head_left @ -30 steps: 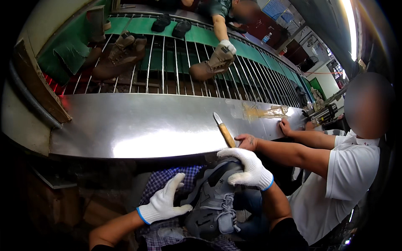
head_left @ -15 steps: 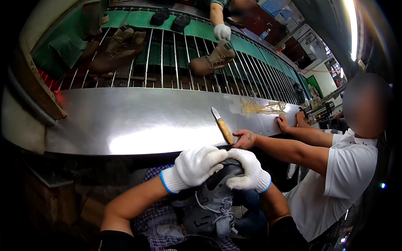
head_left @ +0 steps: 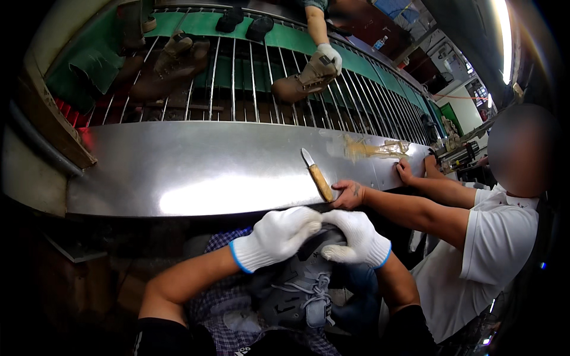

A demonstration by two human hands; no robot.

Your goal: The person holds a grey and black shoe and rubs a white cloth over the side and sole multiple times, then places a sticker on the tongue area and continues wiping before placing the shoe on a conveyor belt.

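Note:
A grey and black lace-up shoe (head_left: 301, 282) lies over my lap, its laced part toward me. My left hand (head_left: 279, 234), in a white knit glove with a blue cuff, closes on the shoe's far end. From the other side my right hand (head_left: 356, 237), gloved alike, wraps the same end, its thumb along the upper. The fingertips of both hands meet at the top edge, where they hide the shoe's tip. Beyond my hands, a knife (head_left: 317, 176) with a wooden handle rests on the metal ledge (head_left: 237, 169).
A person in a white shirt (head_left: 475, 249) leans both hands on the ledge at right. Behind the ledge runs a rack of metal bars (head_left: 231, 83). Across it, another person's gloved hand (head_left: 331, 57) holds a brown boot (head_left: 306, 80); more brown boots (head_left: 166, 74) are at left.
Across the rack, the other person's gloved hand has come down closer around the brown boot's top. The brown boots at left have shifted slightly right. My hands keep their grip on the shoe.

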